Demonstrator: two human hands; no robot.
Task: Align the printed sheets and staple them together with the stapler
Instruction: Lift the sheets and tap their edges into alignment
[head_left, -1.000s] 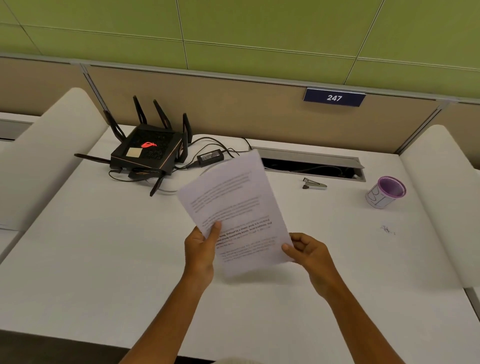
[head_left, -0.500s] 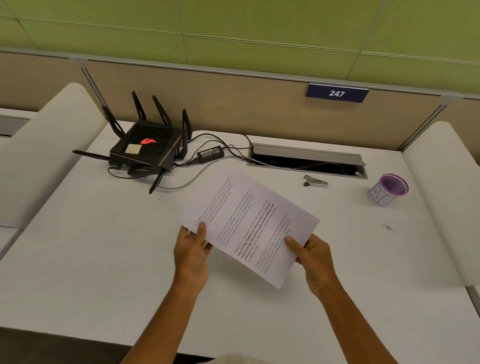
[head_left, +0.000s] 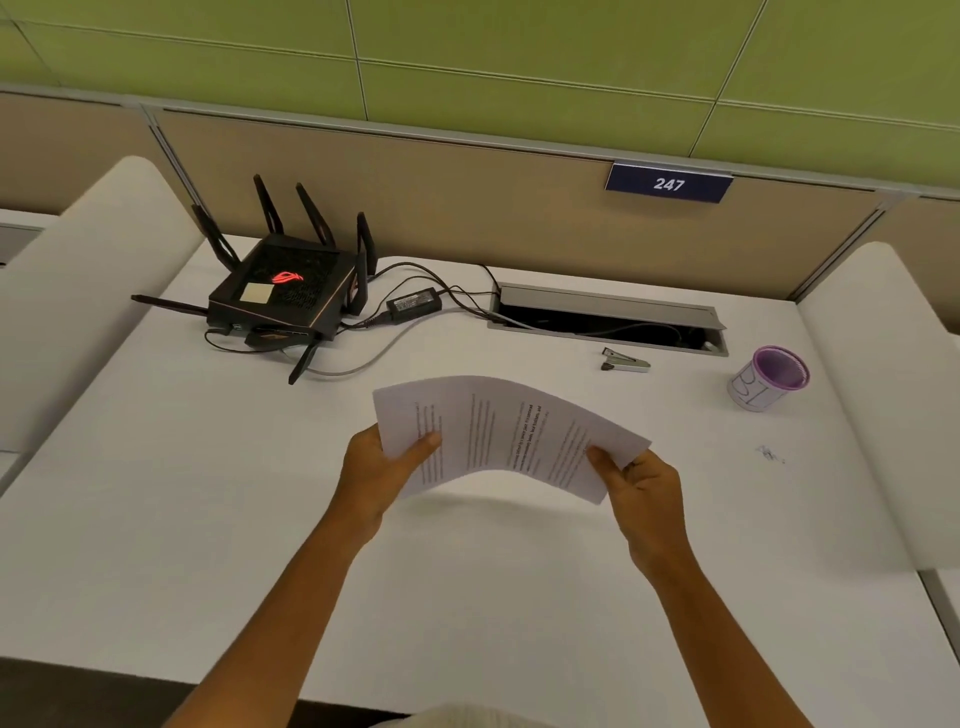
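Aloft over white desk (head_left: 156, 519): printed sheets (head_left: 509, 431), long axis left to right, bowed upward, pinched at left end by left hand (head_left: 382, 467), at right end by right hand (head_left: 641, 483). Beyond, stapler (head_left: 625, 360) lying flat, well apart.

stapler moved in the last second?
No. The stapler lies just in front of the cable slot, left of the purple cup, as before; only the camera shifted.

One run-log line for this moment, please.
phase: aligning | left hand, right hand: hold printed sheets above desk | stapler: untouched
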